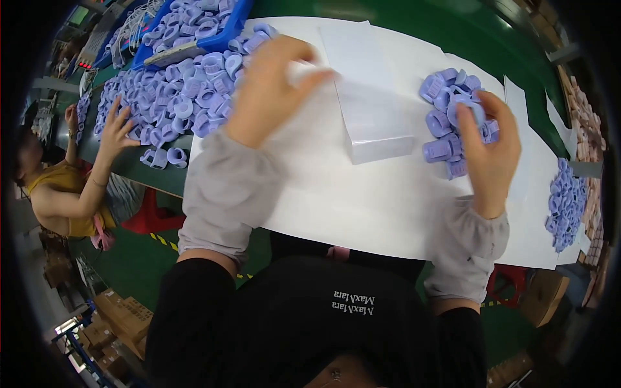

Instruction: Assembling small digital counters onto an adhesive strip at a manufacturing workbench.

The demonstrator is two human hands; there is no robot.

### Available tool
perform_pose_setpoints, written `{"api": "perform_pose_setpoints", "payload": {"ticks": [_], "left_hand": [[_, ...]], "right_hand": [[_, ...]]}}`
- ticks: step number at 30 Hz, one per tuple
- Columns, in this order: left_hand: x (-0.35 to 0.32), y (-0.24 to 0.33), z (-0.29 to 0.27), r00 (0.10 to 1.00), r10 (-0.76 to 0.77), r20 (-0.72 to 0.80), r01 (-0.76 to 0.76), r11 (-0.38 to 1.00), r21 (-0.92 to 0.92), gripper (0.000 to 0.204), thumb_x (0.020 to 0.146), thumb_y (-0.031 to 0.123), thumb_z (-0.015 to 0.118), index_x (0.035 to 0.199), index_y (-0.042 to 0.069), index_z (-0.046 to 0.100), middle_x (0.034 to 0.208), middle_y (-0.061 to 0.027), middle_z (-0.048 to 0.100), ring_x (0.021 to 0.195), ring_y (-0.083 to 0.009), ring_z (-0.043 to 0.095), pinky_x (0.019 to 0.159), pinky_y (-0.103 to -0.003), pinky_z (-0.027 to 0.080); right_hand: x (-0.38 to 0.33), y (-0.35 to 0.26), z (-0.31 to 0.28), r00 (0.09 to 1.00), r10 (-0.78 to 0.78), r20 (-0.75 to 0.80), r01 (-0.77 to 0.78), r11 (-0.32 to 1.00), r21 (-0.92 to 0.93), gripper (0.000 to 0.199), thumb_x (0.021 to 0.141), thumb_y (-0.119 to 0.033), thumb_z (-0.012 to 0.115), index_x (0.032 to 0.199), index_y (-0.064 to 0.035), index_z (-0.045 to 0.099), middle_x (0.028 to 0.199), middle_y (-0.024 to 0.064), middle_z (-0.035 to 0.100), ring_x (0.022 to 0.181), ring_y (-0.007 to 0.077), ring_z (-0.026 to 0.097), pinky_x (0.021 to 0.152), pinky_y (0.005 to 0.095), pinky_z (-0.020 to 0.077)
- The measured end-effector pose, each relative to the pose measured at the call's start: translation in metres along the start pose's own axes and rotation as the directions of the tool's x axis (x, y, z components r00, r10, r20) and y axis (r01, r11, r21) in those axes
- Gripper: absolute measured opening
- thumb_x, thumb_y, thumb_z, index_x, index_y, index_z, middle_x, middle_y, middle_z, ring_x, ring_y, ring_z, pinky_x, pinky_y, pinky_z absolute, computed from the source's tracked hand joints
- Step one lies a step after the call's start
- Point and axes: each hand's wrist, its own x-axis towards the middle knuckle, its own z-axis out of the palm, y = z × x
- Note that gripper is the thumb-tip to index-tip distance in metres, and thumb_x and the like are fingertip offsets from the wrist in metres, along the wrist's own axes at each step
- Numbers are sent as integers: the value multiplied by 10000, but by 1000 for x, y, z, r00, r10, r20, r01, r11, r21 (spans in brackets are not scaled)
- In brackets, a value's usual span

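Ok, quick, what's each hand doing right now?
Left hand: closed on a small white piece.
Right hand: holding a lilac plastic ring-shaped part at its pile.

Right hand (490, 145) holds a lilac plastic piece (467, 108) above a small pile (446, 123); left hand (272, 90) pinches a white strip (301, 70).

Around the white work sheet

We see a blue bin (223, 29) heaped with lilac plastic parts at the top left, and a wide spread of the same parts (174, 97) over the green table (453, 32) below it. A co-worker's hand (116, 132) rests at that spread's edge. Another small lilac heap (566, 204) sits far right. Cardboard boxes (119, 320) stand on the floor, lower left.
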Motion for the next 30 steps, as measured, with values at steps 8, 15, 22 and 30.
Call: {"api": "perform_pose_setpoints", "payload": {"ticks": [8, 15, 22, 30], "left_hand": [[-19, -48, -35, 989, -101, -105, 145, 744, 652, 278, 733, 252, 773, 970, 137, 684, 835, -72, 605, 788, -264, 586, 717, -350, 455], [-7, 49, 17, 742, -388, 548, 671, 452, -588, 251, 907, 219, 644, 1043, 8, 635, 1054, -25, 608, 1045, -108, 532, 876, -264, 440], [-16, 62, 31, 787, -243, 568, 609, 150, -779, 351, 932, 234, 611, 1177, -17, 593, 1109, -50, 621, 1024, -139, 578, 896, -261, 452], [-13, 65, 21, 697, -77, 713, 711, 207, -672, 408, 934, 130, 544, 1304, -33, 489, 1211, -114, 595, 1124, -187, 554, 993, -342, 417]], "right_hand": [[2, -5, 13, 937, -302, -173, 257, 936, -241, 343, 782, -82, 720, 1107, -25, 628, 1164, 145, 587, 1054, 303, 569, 888, 385, 449], [-24, -38, 44, 848, -519, 112, 484, 842, 238, 414, 718, 22, 752, 1102, -6, 600, 1013, 132, 617, 927, 288, 590, 822, 339, 472], [-31, -26, 55, 969, -230, 92, 145, 826, 545, 405, 764, 1, 723, 1148, 0, 591, 972, 105, 609, 841, 220, 583, 751, 318, 465], [-25, -18, 46, 924, -278, 264, 89, 826, 557, 391, 836, -80, 657, 1216, -20, 583, 1105, 80, 520, 994, 169, 488, 829, 268, 397]]}}
